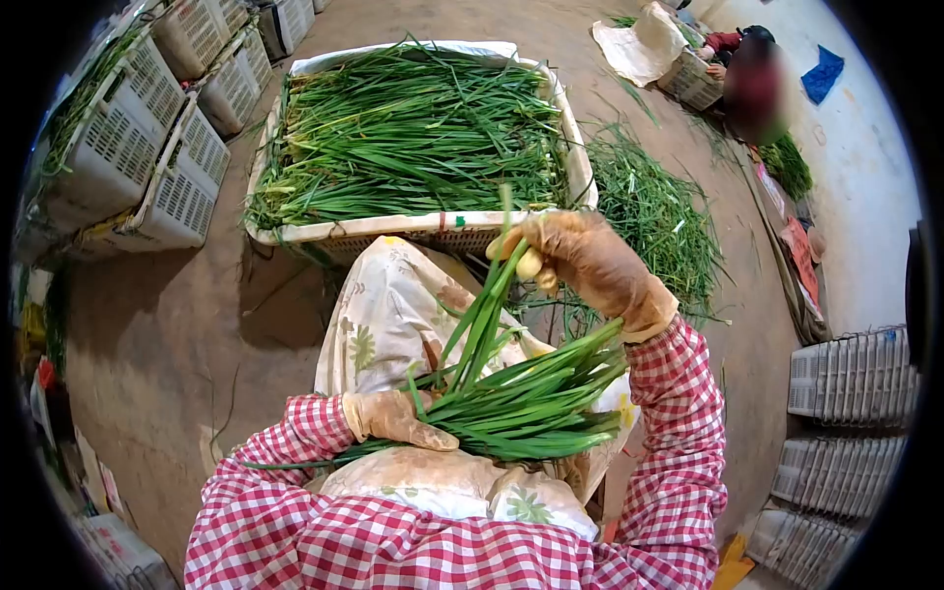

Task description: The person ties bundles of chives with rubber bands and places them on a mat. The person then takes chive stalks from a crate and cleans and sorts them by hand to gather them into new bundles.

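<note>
My left hand, in a stained tan glove, is closed around the lower part of a bunch of garlic chives lying across my lap. The long leaves fan out to the right, toward my right forearm. Raised above the bunch, my gloved right hand pinches the tips of a few chive leaves, which slant up from the left hand. A pale patterned apron covers my knees. Just beyond them stands a white crate heaped with garlic chives.
Loose green leaves are piled on the floor right of the crate. Stacked white crates stand at the left, and more crates at the right. Another person sits by a crate at the upper right.
</note>
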The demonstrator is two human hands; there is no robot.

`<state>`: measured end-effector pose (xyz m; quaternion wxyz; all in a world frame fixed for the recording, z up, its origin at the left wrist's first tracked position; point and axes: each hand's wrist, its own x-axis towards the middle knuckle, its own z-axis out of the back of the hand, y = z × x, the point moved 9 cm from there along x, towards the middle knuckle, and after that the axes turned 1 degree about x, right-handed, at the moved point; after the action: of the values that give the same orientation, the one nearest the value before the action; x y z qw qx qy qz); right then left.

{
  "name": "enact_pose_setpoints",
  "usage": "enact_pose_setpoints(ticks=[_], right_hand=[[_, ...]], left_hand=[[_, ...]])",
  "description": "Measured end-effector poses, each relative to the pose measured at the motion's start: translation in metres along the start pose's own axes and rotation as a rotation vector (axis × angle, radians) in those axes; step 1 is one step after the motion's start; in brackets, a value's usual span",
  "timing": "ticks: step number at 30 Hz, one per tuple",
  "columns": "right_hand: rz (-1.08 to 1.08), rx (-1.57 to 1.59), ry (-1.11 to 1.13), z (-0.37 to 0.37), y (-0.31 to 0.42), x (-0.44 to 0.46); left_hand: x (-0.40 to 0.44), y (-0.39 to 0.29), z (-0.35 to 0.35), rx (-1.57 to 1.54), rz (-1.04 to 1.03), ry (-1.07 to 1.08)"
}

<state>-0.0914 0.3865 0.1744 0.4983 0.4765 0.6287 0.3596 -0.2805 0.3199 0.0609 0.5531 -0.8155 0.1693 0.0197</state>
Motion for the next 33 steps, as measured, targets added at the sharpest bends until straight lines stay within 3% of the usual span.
enact_pose_setpoints(ticks=[3,5,6,7,8,10,13,14,16,18,20,22,23,25,26,28,30,32,33], right_hand=[[0.138,-0.057,-0.365,0.032,0.039,-0.017],[0.414,-0.142,-0.455,0.086,0.078,-0.036],[0.53,-0.254,-0.643,0.117,0.102,-0.061],[0.654,-0.036,-0.593,0.16,0.119,-0.082],[0.815,-0.115,-0.703,0.195,0.145,-0.122],[0.936,-0.214,-1.284,0.163,0.171,-0.184],[0.813,-1.065,-1.182,0.215,0.168,-0.18],[0.804,-1.061,-1.193,0.202,0.167,-0.185],[0.957,-0.704,-0.725,0.151,0.175,-0.193],[1.007,-0.506,-0.501,0.13,0.168,-0.204],[0.793,-1.217,-0.982,0.132,0.162,-0.225],[0.418,-1.908,-1.385,0.129,0.16,-0.23],[0.426,-1.898,-1.367,0.122,0.154,-0.224],[0.694,-1.726,-1.002,0.084,0.127,-0.201],[0.438,-1.161,-0.948,0.1,0.093,-0.191],[0.071,-0.458,-0.704,0.076,0.019,-0.167],[-0.075,-0.119,-0.452,0.052,-0.02,-0.157],[-0.036,0.173,-0.459,0.049,-0.047,-0.153],[0.032,0.282,-0.57,0.05,-0.057,-0.15]], left_hand=[[0.004,-0.003,0.008,-0.249,-0.055,0.018],[0.003,0.011,0.015,-0.413,-0.056,-0.006],[0.0,0.014,0.018,-0.521,-0.026,-0.045],[-0.003,0.017,0.021,-0.63,0.0,-0.088],[-0.007,0.028,0.028,-0.678,-0.013,-0.137],[-0.015,0.037,0.024,-0.926,0.056,-0.203],[-0.022,0.092,0.05,-1.116,-0.147,-0.167],[-0.025,0.097,0.064,-1.014,-0.196,-0.308],[-0.031,0.096,0.076,-0.956,-0.269,-0.386],[-0.032,0.083,0.079,-0.953,-0.324,-0.364],[-0.031,0.066,0.082,-0.928,-0.368,-0.332],[-0.028,0.053,0.083,-0.907,-0.419,-0.304],[-0.025,0.047,0.083,-0.901,-0.44,-0.296],[-0.023,0.039,0.082,-0.896,-0.475,-0.277],[-0.022,0.036,0.082,-0.893,-0.482,-0.273],[-0.018,0.033,0.08,-0.888,-0.49,-0.261],[-0.014,0.031,0.08,-0.872,-0.488,-0.251],[-0.01,0.028,0.082,-0.853,-0.478,-0.24],[-0.009,0.028,0.082,-0.847,-0.469,-0.234]])
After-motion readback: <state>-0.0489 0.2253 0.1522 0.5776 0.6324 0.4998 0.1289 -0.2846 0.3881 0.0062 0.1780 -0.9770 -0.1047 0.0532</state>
